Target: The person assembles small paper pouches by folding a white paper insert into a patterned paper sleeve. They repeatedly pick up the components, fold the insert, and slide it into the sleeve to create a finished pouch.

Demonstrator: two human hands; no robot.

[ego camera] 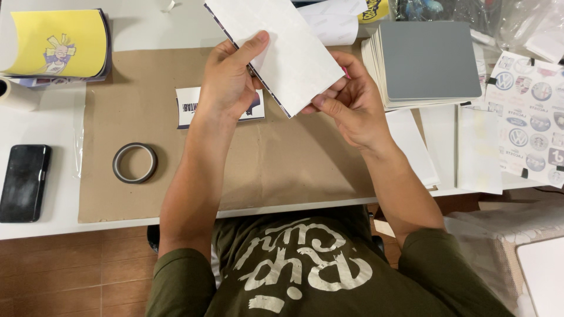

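Observation:
I hold a white rectangular sheet [276, 47] tilted above the brown paper mat [141, 111], its blank back toward me and a dark printed edge showing. My left hand [226, 79] grips its left edge, thumb on top. My right hand [352, 100] pinches its lower right corner. Under my left hand lies a small printed sticker [188, 105], partly hidden.
A ring of tape [134, 162] lies on the mat at left. A black phone [23, 183] rests near the table's left edge. A yellow printed stack [59, 44] sits far left, a grey card stack [426, 58] at right, round-logo sticker sheets [529, 117] beyond.

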